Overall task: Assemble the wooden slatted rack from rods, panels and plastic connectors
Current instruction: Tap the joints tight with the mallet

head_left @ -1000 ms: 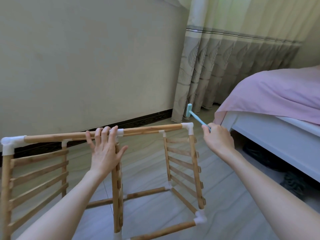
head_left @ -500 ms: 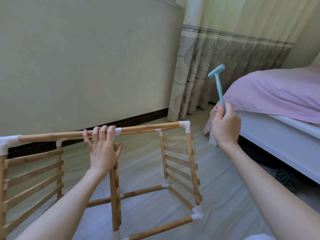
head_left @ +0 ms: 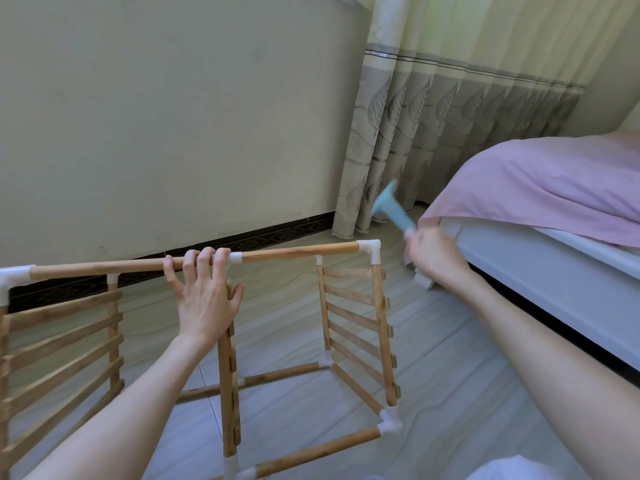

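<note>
Your left hand [head_left: 204, 299] rests on the top rod [head_left: 145, 265] of the half-built wooden rack [head_left: 356, 320], fingers curled over the rod just beside a white plastic connector [head_left: 234, 258] at mid-span, palm against the upright post below. The rack stands on the pale tiled floor [head_left: 450, 410] before the wall, its slatted panels upright at left and right. Your right hand [head_left: 434, 258] grips the handle of a small blue mallet [head_left: 393, 211], blurred, its head raised above and just right of the rack's white corner connector [head_left: 370, 249], not touching it. A bed [head_left: 554, 188] with a pink sheet lies to your right, curtains [head_left: 450, 109] behind.
</note>
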A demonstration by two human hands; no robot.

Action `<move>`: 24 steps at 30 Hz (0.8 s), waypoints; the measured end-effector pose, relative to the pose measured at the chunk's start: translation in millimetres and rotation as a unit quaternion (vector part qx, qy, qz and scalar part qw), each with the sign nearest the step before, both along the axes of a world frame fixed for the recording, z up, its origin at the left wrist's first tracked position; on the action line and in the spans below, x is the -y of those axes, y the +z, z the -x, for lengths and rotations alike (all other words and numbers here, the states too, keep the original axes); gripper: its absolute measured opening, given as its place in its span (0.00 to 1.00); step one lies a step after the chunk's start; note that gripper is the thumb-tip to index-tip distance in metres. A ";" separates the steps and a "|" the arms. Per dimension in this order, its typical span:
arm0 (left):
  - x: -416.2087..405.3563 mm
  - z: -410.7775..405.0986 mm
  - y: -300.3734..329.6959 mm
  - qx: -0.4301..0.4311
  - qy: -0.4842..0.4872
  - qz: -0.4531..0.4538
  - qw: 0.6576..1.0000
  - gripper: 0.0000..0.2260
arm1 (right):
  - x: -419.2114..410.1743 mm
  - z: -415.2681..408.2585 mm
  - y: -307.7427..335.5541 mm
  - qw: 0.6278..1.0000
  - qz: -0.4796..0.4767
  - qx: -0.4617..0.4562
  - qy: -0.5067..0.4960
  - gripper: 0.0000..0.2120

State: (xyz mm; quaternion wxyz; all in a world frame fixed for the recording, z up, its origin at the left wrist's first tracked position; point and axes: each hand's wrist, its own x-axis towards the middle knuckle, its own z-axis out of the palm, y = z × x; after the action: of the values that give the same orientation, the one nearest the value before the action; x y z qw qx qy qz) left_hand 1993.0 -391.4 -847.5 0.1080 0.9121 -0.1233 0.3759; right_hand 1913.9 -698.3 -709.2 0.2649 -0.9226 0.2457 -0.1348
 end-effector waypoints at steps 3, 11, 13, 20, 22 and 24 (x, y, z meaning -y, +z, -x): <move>1.8 2.1 -1.7 0.007 0.003 -0.002 1.000 0.31 | 8.9 3.9 -1.2 1.000 -0.002 -0.013 -0.005 0.17; 3.9 6.4 -2.2 0.012 0.008 -0.003 1.000 0.31 | 17.7 4.5 15.4 0.997 0.078 0.021 0.007 0.15; 4.5 6.0 -2.6 0.012 0.008 -0.004 1.000 0.32 | 18.7 5.0 23.5 0.983 0.063 0.168 -0.035 0.15; 5.3 0.9 -1.9 0.008 0.007 -0.002 1.000 0.32 | 18.0 8.7 10.4 0.991 0.055 0.122 -0.027 0.14; 5.4 -0.3 -1.7 0.012 0.006 -0.001 1.000 0.32 | 14.2 7.4 10.9 0.979 0.068 0.187 -0.047 0.12; 4.4 0.7 -1.6 0.004 0.007 0.001 1.000 0.32 | 10.1 3.3 1.4 0.995 0.091 0.037 0.004 0.11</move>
State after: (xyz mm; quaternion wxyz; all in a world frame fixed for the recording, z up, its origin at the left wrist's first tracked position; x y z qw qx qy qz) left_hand 1992.4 -395.8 -849.1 0.1061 0.9110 -0.1174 0.3807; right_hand 1910.5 -708.5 -707.8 0.1894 -0.9382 0.2188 -0.1897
